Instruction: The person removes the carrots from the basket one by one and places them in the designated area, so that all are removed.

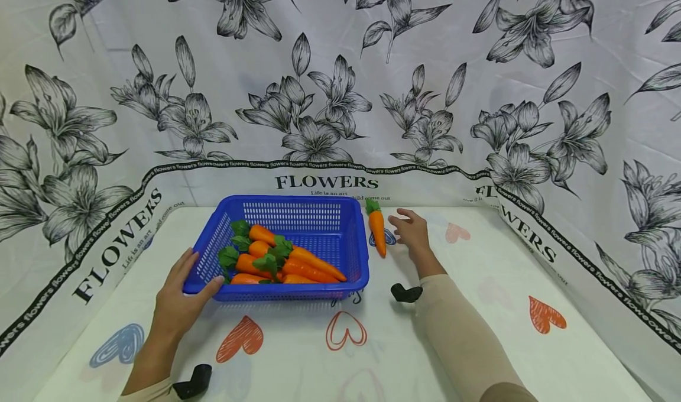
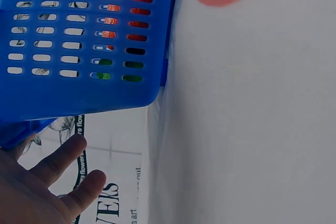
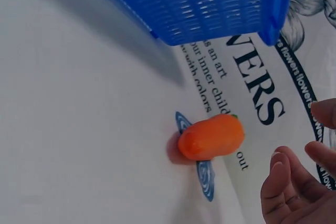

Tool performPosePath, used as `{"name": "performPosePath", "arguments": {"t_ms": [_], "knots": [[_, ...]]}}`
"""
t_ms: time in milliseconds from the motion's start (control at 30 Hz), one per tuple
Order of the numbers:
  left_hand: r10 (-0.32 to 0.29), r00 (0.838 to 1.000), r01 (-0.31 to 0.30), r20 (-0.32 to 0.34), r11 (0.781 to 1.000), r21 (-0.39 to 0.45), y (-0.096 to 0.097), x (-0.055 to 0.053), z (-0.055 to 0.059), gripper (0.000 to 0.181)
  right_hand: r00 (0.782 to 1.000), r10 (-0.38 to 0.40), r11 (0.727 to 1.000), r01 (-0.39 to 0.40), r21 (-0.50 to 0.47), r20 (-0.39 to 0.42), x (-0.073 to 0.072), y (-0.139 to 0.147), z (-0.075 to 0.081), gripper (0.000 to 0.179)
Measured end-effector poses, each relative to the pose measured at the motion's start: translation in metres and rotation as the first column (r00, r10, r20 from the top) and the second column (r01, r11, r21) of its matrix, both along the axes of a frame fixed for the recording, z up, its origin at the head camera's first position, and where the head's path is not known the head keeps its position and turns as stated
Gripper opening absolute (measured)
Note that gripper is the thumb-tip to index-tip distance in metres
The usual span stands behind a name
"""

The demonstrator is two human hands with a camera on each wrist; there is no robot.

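Note:
A blue plastic basket [image 1: 298, 295] with slotted walls holds several orange carrots [image 1: 314, 266] with green leafy tops. My left hand [image 1: 178, 295] rests at its front left corner, thumb on the front rim and fingers along the left side. In the left wrist view, the fingers [image 2: 63, 161] are extended and spread beside the basket wall [image 2: 79, 93]. One loose carrot [image 1: 377, 230] lies on the table right of the basket, leafy end away from me. My right hand [image 1: 414, 233] hovers just right of that carrot, fingers loosely bent, apart from it and holding nothing.
A white tablecloth [image 1: 287, 360] printed with hearts covers the table. Behind and at both sides hangs a white curtain [image 1: 425, 41] with black flower drawings. Black wrist mounts [image 1: 407, 293] sit on both forearms.

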State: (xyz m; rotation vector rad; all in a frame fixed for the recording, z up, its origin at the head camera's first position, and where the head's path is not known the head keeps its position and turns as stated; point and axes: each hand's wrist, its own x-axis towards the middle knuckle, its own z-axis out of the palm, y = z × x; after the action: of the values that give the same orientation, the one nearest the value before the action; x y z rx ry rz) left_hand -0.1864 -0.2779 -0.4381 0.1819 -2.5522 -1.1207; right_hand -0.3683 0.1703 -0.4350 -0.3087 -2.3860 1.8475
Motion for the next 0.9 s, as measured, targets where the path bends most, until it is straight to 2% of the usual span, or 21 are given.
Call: {"name": "performPosePath", "arguments": {"t_ms": [133,400,500,700,900], "knots": [[-0.002,1.0,0.002,0.003,1.0,0.0,0.0,0.0,0.001,0.083,1.0,0.016,0.999,-0.017,-0.044,-0.025,0.003,0.002,0.013,0.054],[-0.009,1.0,0.009,-0.002,1.0,-0.006,-0.002,-0.001,0.0,0.085,0.99,0.056,0.995,-0.066,-0.072,-0.13,0.012,0.003,0.039,0.054],[-0.009,1.0,0.009,-0.006,1.0,-0.01,-0.002,-0.001,0.0,0.085,0.984,0.074,0.99,-0.092,-0.111,-0.16,0.016,0.004,0.047,0.054],[-0.005,1.0,0.005,-0.006,1.0,-0.009,-0.002,0.0,-0.001,0.085,0.964,0.12,0.97,-0.164,-0.178,-0.236,0.024,0.002,0.067,0.052],[-0.002,1.0,0.002,-0.011,1.0,-0.012,-0.002,0.0,-0.002,0.084,0.934,0.169,0.942,-0.247,-0.226,-0.314,0.035,-0.001,0.088,0.05]]}}
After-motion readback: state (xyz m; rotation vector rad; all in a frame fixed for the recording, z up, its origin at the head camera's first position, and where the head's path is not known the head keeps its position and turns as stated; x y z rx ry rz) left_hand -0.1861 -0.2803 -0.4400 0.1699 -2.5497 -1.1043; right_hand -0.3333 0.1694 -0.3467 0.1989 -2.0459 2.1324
